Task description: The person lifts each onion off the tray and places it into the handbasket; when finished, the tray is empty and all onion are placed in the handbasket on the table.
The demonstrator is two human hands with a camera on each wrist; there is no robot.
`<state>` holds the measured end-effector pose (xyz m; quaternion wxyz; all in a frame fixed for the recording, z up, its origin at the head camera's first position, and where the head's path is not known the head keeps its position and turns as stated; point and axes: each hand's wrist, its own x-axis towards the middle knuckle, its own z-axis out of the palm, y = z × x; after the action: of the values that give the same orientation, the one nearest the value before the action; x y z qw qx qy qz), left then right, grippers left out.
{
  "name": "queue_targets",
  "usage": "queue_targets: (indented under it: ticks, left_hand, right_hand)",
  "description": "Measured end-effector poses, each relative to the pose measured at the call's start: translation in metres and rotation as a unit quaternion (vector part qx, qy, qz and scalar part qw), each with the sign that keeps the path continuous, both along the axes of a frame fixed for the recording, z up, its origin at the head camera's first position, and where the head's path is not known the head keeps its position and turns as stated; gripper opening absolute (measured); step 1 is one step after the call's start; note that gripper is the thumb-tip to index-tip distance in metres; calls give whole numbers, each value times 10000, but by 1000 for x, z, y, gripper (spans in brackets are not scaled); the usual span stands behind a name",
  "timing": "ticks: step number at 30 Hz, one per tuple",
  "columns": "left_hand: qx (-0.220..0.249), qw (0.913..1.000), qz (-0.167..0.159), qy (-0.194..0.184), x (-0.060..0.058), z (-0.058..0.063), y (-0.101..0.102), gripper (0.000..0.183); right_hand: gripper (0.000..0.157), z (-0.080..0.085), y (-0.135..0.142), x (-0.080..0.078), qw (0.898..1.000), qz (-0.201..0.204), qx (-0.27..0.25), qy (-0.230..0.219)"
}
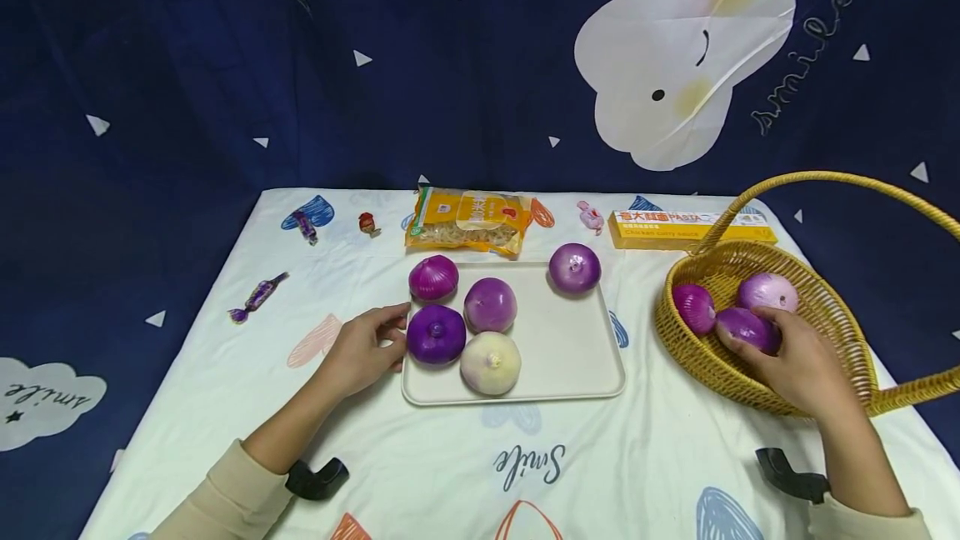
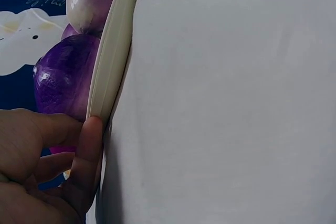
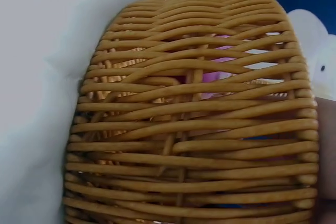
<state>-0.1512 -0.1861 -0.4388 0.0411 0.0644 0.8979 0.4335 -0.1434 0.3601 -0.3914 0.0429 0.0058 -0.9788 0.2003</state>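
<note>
My left hand [image 1: 365,352] is at the left edge of a beige tray [image 1: 570,357], thumb and fingers holding its rim [image 2: 110,61]. Right beside those fingers sits a dark purple onion [image 1: 436,334]. Also on the tray are a magenta onion [image 1: 433,278], a lighter purple onion [image 1: 491,305], a whitish onion [image 1: 491,363] and, in the far right corner, another purple onion [image 1: 574,268]. Inside the wicker basket [image 1: 832,298], my right hand [image 1: 806,361] grips a purple onion [image 1: 746,330]. A reddish-purple onion [image 1: 694,308] and a pale purple one [image 1: 768,292] lie around it.
Behind the tray lies a yellow pasta bag [image 1: 468,221]. A yellow curry sauce box [image 1: 693,229] is partly behind the basket's tall arched handle [image 1: 817,179]. Wrapped candies [image 1: 258,296] are scattered at the left, and a pink one [image 1: 590,217] lies at the back.
</note>
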Motion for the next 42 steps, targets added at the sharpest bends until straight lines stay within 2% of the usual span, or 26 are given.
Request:
queue_targets:
  ticks: [4,6,9,11,14,16,18,21,23,25,29,33,37,42]
  left_hand:
    - [20,10000,-13,25,0,-1,0,53]
    - [2,10000,-7,71,-1,-2,0,53]
    - [-62,9999,-5,148,-2,-3,0,53]
    - [-88,9998,2,164,-2,-3,-1,53]
    - [-51,9999,-4,112,-2,-3,-1,53]
    - [6,10000,-29,63,-2,-3,0,53]
    - [75,10000,-58,25,-2,-3,1,53]
    - [65,9999,-88,5,-3,-3,2,53]
    - [17,10000,-46,-2,-3,-2,2,54]
    - [13,10000,-1,-59,-2,-1,2,54]
    - [65,9999,19,-142,0,-1,0,54]
    - [-19,10000,9,-50,0,-1,0,54]
    - [-67,10000,8,11,-1,-1,-1,54]
    - [-38,10000,7,25,-2,-2,0,54]
  right_hand:
    - [72,1,0,0,9999,3,-59,-136]
    - [70,4,-2,0,10000,1,-56,-46]
    - [66,14,-11,-1,9993,-57,-141,348]
    - [62,25,-26,-2,9960,-76,-334,828]
    - [56,39,-59,-7,9810,233,-802,1748]
    - [56,43,-83,-12,9657,714,-1069,2257]
    - [58,43,-104,-19,9539,1273,-1163,2458]
    - [63,36,-133,-34,9498,1905,-1077,2234]
    - [68,28,-149,-46,9520,2169,-924,1950]
    - [71,19,-161,-59,9556,2267,-790,1708]
    - [76,3,-177,-78,9712,2000,-544,1175]
    - [78,-7,-183,-87,9852,1535,-384,656]
    - [76,-15,-183,-91,9890,1380,-382,381]
    - [72,-20,-181,-93,9867,1521,-448,372]
